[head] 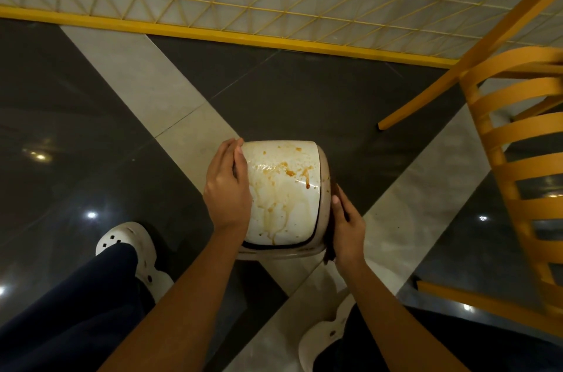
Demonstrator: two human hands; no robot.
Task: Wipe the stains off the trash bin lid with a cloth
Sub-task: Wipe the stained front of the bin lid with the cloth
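Sitting low on the floor [91, 127], the white trash bin lid [283, 207] has orange-brown spots and runny streaks all over it. The left hand [227, 185] curls its fingers over the lid's left edge. The right hand [347, 228] grips a dark cloth [330, 249] just beside the right edge.

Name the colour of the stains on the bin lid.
Orange-brown stains on the white lid; head view.

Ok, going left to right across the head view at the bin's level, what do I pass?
Left shoe → left hand → lid, which is stained → right hand holding the cloth → chair.
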